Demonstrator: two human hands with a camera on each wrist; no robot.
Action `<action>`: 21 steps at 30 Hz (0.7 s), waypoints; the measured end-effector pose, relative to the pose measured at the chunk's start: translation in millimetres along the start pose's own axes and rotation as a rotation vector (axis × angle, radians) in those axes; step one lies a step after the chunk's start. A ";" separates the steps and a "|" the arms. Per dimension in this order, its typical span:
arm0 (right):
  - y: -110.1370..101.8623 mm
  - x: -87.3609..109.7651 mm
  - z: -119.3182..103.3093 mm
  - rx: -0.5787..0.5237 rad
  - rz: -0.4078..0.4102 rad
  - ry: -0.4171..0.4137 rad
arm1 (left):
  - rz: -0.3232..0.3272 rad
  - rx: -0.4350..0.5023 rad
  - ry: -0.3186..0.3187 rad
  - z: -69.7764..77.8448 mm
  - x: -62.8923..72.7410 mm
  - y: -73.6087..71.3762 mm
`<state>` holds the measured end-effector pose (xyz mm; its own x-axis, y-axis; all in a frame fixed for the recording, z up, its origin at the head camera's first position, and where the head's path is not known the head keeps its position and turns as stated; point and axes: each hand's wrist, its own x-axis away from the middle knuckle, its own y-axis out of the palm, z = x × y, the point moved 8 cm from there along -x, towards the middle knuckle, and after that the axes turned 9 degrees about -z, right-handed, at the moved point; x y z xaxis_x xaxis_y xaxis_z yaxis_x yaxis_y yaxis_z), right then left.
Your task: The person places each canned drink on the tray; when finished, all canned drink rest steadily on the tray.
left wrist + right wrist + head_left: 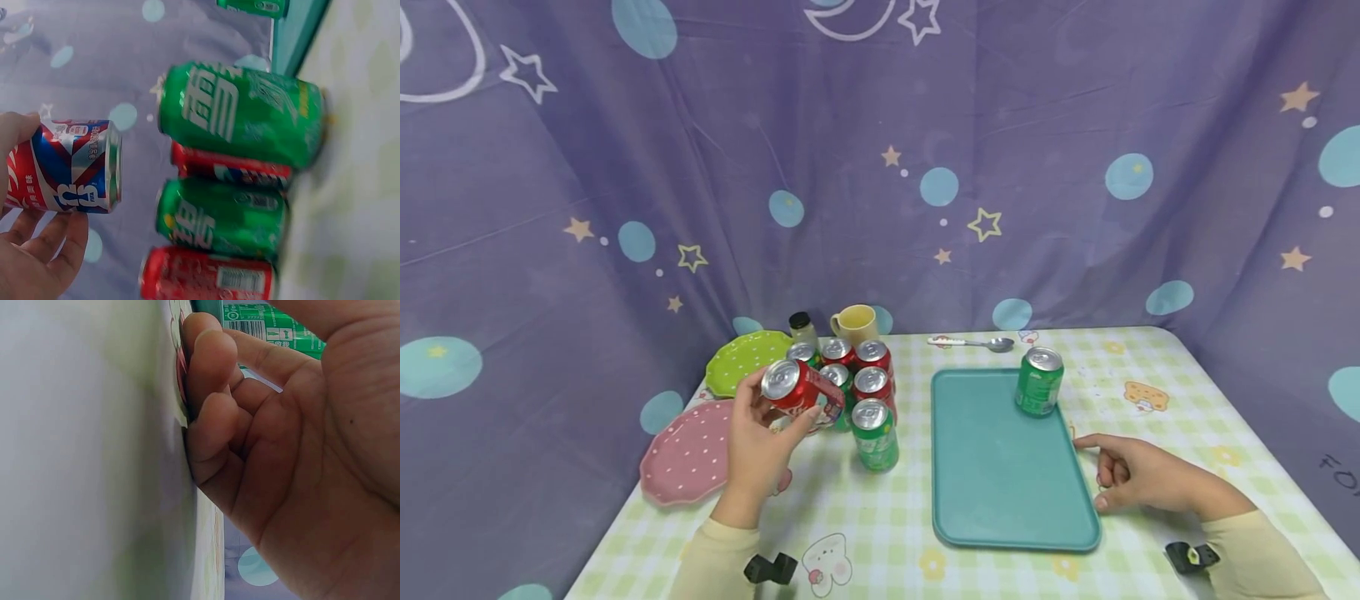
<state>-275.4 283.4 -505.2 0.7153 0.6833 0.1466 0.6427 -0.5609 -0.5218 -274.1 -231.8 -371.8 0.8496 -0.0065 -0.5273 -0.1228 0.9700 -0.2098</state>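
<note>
In the head view my left hand [765, 450] grips a red soda can [805, 393], raised and tilted above the table. The left wrist view shows the same can [69, 165] between thumb and fingers, its side patterned red, blue and silver. Just right of it stands a cluster of red and green cans, a green can [876, 437] at its front. My right hand [1150, 475] rests on the table by the right edge of a teal tray [1007, 467]. Its index finger points toward the rim, the other fingers are loosely curled, and it holds nothing. Another green can [1040, 382] stands upright at the tray's back right corner.
A pink dotted plate [688, 454] and a green dotted plate [745, 358] lie at the left. Behind the cans are a yellow mug [857, 321] and a black-lidded jar [802, 329]. A spoon [973, 342] lies behind the tray, near the purple curtain [1037, 225].
</note>
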 end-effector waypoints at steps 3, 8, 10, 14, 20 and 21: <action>-0.3 1.0 -3.0 -0.012 -0.001 -0.011 | -0.018 0.017 0.027 10.9 -6.6 7.3; -0.2 1.1 -4.3 -0.024 0.002 -0.008 | -0.069 0.054 0.046 24.0 -18.5 27.8; -0.1 0.8 -3.6 -0.025 0.004 -0.005 | -0.097 0.060 0.058 28.2 -23.8 38.2; 0.0 0.9 -3.2 -0.020 0.007 -0.014 | -0.139 0.031 0.087 33.4 -33.7 61.5; 1.0 1.1 -5.0 -0.022 0.000 -0.017 | -0.219 0.048 0.071 31.7 -41.1 106.6; 1.1 1.1 -5.6 -0.022 0.000 -0.013 | -0.239 0.066 0.068 30.4 -41.9 115.3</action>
<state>-272.3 280.9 -500.9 0.7118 0.6893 0.1352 0.6486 -0.5710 -0.5034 -308.3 -112.3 -348.9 0.8137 -0.2517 -0.5240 0.1129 0.9526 -0.2824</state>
